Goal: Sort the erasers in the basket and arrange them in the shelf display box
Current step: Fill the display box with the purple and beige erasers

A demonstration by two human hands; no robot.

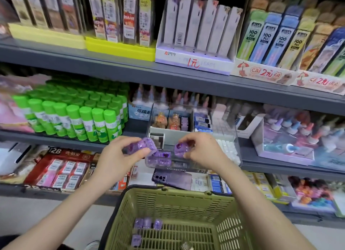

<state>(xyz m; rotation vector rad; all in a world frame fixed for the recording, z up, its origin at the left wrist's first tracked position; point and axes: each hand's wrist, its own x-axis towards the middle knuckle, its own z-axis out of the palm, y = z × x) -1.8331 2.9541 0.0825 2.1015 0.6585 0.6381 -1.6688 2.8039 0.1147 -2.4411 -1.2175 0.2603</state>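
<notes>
- Left grip (119, 156) curled round a purple eraser (140, 147), held before the clear display box (231, 130)
- Right grip (201, 151) pinched on a second purple eraser (182, 149)
- More purple erasers (147, 222) noted loose in the green basket (177, 203) below

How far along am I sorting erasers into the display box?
Partly done. The clear plastic display box already holds erasers in its back compartments. Your left hand grips a purple translucent eraser, your right hand another. About four more purple erasers lie in the green plastic basket.
</notes>
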